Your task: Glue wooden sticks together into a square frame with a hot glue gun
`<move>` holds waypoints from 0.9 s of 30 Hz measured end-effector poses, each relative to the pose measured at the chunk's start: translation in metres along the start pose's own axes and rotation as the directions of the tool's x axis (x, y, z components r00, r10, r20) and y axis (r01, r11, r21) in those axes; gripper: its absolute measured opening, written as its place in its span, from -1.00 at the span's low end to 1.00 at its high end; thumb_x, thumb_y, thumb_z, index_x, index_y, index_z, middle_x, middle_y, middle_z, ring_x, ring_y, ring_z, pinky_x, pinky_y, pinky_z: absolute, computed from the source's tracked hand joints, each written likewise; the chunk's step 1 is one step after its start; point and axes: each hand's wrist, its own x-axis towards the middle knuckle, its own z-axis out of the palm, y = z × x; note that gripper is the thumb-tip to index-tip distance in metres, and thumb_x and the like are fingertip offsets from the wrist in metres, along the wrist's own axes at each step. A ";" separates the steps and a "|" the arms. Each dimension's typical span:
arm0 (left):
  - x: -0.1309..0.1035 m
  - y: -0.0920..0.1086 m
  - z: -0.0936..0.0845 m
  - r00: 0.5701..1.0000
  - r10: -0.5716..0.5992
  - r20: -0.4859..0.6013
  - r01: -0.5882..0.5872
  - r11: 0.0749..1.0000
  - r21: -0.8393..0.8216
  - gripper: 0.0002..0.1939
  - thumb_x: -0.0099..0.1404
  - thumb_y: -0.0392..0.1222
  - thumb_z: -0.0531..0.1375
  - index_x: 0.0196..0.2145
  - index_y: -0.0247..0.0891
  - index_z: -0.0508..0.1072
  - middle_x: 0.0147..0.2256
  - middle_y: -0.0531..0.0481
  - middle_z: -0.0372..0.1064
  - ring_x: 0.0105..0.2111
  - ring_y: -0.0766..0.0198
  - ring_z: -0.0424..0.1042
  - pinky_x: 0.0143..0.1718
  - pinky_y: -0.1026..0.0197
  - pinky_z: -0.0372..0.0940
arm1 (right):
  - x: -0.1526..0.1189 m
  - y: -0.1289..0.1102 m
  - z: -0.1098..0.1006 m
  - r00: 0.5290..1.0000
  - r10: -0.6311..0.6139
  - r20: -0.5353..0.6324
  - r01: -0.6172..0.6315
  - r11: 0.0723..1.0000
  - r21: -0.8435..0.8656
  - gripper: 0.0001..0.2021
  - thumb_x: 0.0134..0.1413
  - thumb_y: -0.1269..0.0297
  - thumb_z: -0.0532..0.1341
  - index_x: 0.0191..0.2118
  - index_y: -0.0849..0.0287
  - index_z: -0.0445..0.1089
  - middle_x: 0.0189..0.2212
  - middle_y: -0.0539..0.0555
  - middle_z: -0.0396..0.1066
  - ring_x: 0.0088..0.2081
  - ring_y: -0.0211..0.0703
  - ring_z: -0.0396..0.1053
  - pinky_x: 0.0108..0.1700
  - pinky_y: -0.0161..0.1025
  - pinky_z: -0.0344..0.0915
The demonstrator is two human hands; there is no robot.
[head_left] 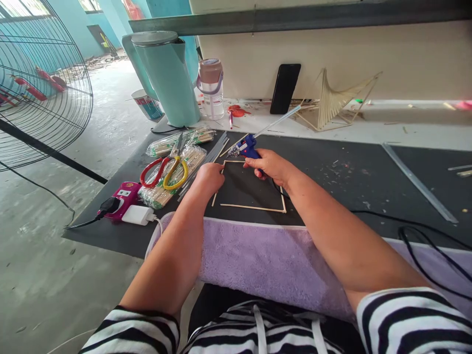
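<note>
My right hand (271, 166) is wrapped round the grip of a blue hot glue gun (248, 146), its nozzle pointing left and a long clear glue stick (278, 120) poking out of its back. On the dark board lies a roughly square outline of thin wooden sticks (254, 208), with a gap at the near left corner. My left hand (212, 177) is closed at the left side of this outline, pinching the left wooden stick (217, 194) just below the far left corner. The fingertips there are partly hidden.
Left of my hands are scissors (177, 167) on bagged sticks (158, 194) and a pink power strip (127, 194). Behind stand a kettle (165, 78), a bottle (212, 93), a phone (285, 88) and a stick model (328, 103). A black cable (409, 236) loops at right.
</note>
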 end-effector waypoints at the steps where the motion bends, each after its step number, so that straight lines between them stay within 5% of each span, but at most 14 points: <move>1: 0.000 0.000 0.000 1.000 0.001 0.003 -0.001 1.000 0.008 -0.43 0.29 -0.35 0.05 0.23 -0.19 0.45 -0.34 0.01 0.57 -0.58 0.35 0.44 -0.31 0.31 0.38 | 0.000 0.000 0.001 1.000 -0.001 0.007 0.001 1.000 0.001 -0.93 0.20 0.35 0.26 -0.22 0.17 0.36 -0.31 0.01 0.50 -0.64 -0.45 0.17 -0.66 -0.45 0.08; 8: 0.001 -0.001 0.001 1.000 0.001 -0.017 -0.001 1.000 0.013 -0.45 0.30 -0.34 0.06 0.22 -0.19 0.46 -0.29 -0.01 0.59 -0.51 0.33 0.50 -0.22 0.31 0.40 | 0.000 0.001 -0.002 1.000 0.009 -0.009 -0.009 1.000 -0.013 -0.91 0.17 0.35 0.29 -0.23 0.17 0.37 -0.32 0.01 0.50 -0.64 -0.44 0.17 -0.66 -0.43 0.07; 27: 0.001 -0.002 0.003 1.000 -0.008 -0.007 0.008 1.000 -0.029 -0.46 0.30 -0.32 0.06 0.20 -0.20 0.47 -0.32 -0.01 0.58 -0.57 0.35 0.45 -0.35 0.33 0.37 | -0.007 -0.008 -0.008 0.998 -0.005 0.068 0.002 0.999 0.049 -0.90 0.13 0.35 0.30 -0.23 0.18 0.40 -0.30 0.04 0.51 -0.61 -0.42 0.18 -0.64 -0.43 0.09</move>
